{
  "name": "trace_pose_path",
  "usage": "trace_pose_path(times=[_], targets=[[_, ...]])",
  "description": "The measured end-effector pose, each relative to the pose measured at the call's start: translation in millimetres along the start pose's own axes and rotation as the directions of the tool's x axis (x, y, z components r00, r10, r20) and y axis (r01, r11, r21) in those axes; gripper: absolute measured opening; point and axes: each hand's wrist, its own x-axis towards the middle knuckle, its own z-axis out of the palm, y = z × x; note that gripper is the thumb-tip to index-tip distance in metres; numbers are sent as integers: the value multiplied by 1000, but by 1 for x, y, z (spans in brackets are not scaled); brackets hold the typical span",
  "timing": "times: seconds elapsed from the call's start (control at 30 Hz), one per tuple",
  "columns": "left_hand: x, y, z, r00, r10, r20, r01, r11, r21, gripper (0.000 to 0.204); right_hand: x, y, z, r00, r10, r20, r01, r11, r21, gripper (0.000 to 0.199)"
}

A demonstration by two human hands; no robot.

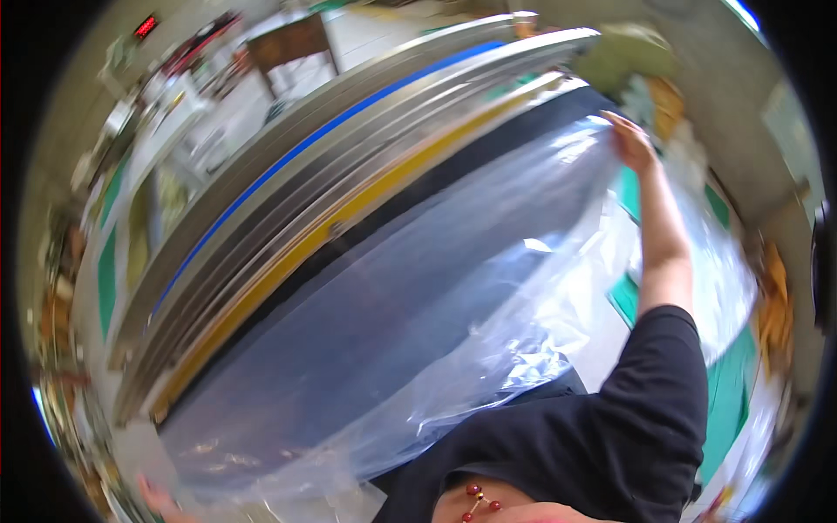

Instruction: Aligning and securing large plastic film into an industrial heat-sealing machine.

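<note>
Dark belt edge [366, 227] under clear plastic sheet [418, 331], both hands [632, 144] at corners

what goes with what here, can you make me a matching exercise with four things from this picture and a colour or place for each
Things:
1. right hand
2. left hand
3. long thin stripe along the metal machine frame
4. large thin plastic sheet

Places and colours:
A. blue
B. clear, spread over the dark flat bed
C. at the sheet's far upper corner, arm stretched out
D. at the sheet's near lower corner, by the picture's bottom edge

Pairs: 1-C, 2-D, 3-A, 4-B
</note>
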Motion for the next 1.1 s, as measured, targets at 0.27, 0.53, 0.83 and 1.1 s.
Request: trace_pose_path(times=[0.27, 0.53, 0.83, 1.1], targets=[[39, 11, 68, 938, 193, -290, -78, 928, 366, 30, -35, -37, -39, 997, 17, 71, -20, 999, 40, 16], [-9, 87, 73, 635, 764, -114, -425, 469, 774, 31, -7, -70, -37, 790, -485, -375, 370, 865, -340, 8], [-50, 31, 167, 585, 757, -291, -251, 510, 823, 23, 31, -91, -7, 463, -808, -364, 465, 571, -676, 23], [-31, -13, 171, 609, 586, -535, -173, 756, 631, 16, 94, 44, 26, 682, -649, -338, 64, 514, -856, 28]])
